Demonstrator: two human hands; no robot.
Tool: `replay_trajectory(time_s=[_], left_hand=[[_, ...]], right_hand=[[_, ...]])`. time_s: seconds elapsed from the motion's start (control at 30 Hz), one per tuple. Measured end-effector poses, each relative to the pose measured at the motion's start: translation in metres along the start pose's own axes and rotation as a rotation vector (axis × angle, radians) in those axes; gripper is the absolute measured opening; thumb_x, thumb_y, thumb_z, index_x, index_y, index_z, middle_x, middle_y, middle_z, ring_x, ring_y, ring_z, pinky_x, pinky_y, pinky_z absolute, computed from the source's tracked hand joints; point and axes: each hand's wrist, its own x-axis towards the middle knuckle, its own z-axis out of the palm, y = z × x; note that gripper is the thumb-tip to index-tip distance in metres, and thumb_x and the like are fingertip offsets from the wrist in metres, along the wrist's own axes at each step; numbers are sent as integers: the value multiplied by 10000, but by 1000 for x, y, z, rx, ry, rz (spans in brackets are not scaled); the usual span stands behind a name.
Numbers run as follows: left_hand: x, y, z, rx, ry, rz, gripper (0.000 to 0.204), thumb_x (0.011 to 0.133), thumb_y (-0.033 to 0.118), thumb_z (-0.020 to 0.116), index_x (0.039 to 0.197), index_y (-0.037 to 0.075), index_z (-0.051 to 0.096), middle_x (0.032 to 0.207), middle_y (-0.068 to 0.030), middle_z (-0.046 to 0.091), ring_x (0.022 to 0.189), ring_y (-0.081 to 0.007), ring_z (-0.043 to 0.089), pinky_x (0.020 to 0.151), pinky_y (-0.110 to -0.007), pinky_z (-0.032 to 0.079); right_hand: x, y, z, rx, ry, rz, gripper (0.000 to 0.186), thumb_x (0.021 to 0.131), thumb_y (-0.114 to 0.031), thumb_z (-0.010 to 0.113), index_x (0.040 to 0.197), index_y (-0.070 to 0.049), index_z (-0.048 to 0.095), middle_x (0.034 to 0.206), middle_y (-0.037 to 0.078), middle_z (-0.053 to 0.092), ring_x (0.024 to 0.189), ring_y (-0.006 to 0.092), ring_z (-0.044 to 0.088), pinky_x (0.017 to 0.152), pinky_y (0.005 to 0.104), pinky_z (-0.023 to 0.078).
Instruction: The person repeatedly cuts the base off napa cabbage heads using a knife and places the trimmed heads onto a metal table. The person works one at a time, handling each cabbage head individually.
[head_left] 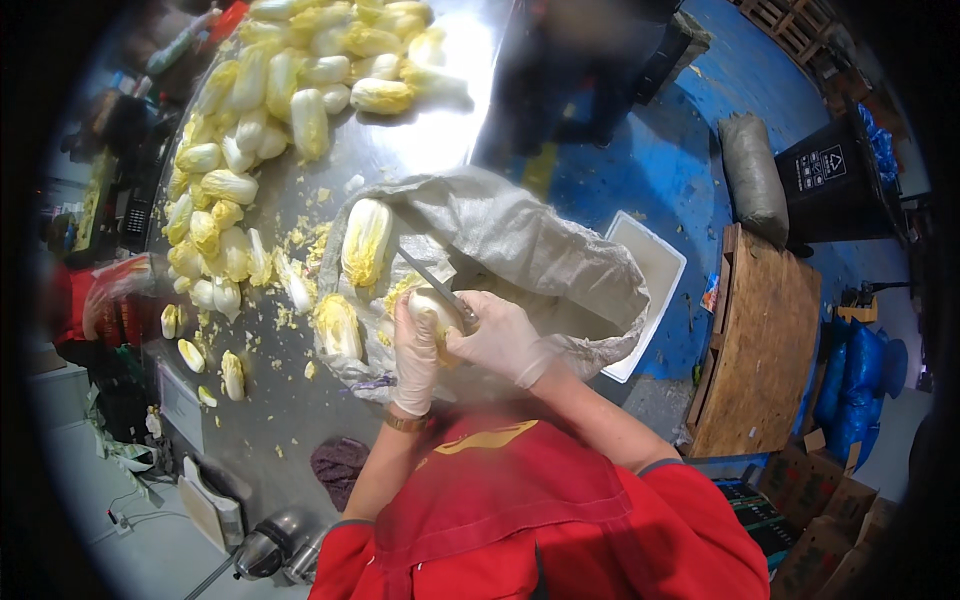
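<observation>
My left hand (415, 350), in a pale thin glove, is closed around a napa cabbage (432, 306) whose white base faces my right hand. My right hand (500, 335), gloved the same way, grips a knife (432, 272) with its long narrow blade pointing up and to the left, close over the cabbage. Both hands are above the near edge of an open woven sack (500, 215). Beside them on the sack's left part lie two more napa cabbages, a whole one (367, 243) and a yellower one (338, 328). Most of the knife handle is hidden by my fingers.
A heap of napa cabbages (250, 85) covers the far left of the metal table (440, 125), with leaf scraps around. Right of the sack is a white foam box (665, 262). Beyond stand a wooden pallet (765, 340), a filled sack (752, 175) and a black bin (838, 185).
</observation>
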Motion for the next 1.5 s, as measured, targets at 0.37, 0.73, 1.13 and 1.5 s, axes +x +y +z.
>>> replay_trajectory(time_s=[0.37,0.73,1.13,1.5], left_hand=[[9,13,-31,-239,-453,-358,642,959,587,464,1232,11,535,1036,-67,628,872,-125,602,744,-253,496],[1,-8,-28,-672,-306,-517,938,828,738,504,1351,-39,451,1041,-112,633,839,-218,660,738,-341,588],[-5,-6,-11,-377,-257,-258,782,867,616,605,1336,8,462,1130,-58,588,988,-134,577,855,-282,487],[-8,-9,-6,-253,-241,-157,764,850,562,668,1329,6,454,1129,-65,589,999,-136,573,863,-272,483]], right_hand=[[-1,11,-15,48,-19,79,375,736,-230,693,1053,-50,606,1028,185,634,940,357,633,843,416,512],[-4,29,-38,-23,101,57,538,786,-318,742,1236,-52,614,1157,174,657,1015,307,657,899,359,507],[-12,6,-21,358,-197,240,461,816,-327,743,1104,9,616,958,115,687,880,166,667,782,310,520],[-10,11,-15,340,-196,235,511,717,-363,790,1028,7,627,920,151,691,845,234,684,768,328,531]])
